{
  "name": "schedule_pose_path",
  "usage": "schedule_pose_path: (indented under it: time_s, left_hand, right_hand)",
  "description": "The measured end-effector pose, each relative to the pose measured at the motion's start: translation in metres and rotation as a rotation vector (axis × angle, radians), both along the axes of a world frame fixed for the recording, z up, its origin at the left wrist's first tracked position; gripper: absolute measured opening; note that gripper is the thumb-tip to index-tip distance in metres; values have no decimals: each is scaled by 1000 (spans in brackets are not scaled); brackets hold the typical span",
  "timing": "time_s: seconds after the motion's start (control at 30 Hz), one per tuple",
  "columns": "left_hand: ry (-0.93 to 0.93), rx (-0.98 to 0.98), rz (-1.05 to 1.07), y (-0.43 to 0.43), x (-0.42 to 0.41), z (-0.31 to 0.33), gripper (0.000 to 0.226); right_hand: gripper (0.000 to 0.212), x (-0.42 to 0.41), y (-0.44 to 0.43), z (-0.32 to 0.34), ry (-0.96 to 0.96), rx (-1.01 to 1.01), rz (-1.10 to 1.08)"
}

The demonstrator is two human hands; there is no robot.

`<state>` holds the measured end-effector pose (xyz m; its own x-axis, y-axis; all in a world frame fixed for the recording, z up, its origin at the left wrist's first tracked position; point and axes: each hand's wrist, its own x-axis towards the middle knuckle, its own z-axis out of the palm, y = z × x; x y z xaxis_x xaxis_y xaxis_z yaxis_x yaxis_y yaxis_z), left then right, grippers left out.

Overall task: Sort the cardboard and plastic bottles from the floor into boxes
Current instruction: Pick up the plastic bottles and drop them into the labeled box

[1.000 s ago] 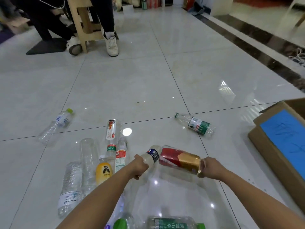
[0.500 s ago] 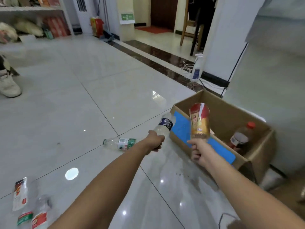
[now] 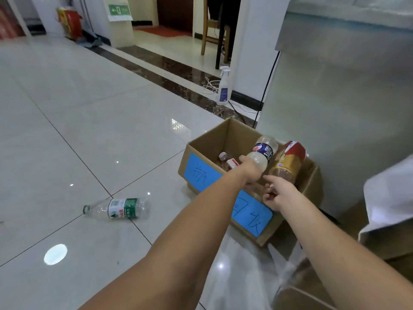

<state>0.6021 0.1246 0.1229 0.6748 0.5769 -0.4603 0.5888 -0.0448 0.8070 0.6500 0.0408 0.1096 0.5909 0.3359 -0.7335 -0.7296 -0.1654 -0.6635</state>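
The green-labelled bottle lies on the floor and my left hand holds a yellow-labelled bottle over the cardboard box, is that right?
Not quite. The head view shows the left hand holding a bottle with a dark blue label, not a yellow one, over the cardboard box. The green-labelled bottle does lie on the floor.

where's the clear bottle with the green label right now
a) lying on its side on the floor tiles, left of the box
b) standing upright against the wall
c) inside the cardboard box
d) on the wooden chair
a: the green-label bottle lies on its side on the floor, apart from the box and to its left in the picture.
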Motion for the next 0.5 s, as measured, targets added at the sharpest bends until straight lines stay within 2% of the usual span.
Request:
schedule_pose_path:
  time_s: [0.03, 0.13, 0.3, 0.37, 0.43, 0.5]
  left_hand:
    - [26, 20, -14, -2, 1, -3, 65]
    - [140, 193, -113, -5, -10, -12, 80]
    - [131, 401, -97, 21, -49, -32, 84]
    - [172, 443, -60, 37, -77, -38, 82]
    - [223, 451, 4, 53, -117, -47, 80]
    - [264, 415, 98, 68, -169, -60, 78]
  right_hand:
    - [12, 0, 0, 3, -26, -25, 20]
    - [40, 3, 1, -4, -128, -140, 86]
    - [79, 1, 18, -34, -386, -344, 194]
    - [85, -11, 36, -35, -506, -432, 191]
    - [82, -33, 52, -28, -714, -531, 249]
    - [77, -63, 70, -27, -927, -494, 367]
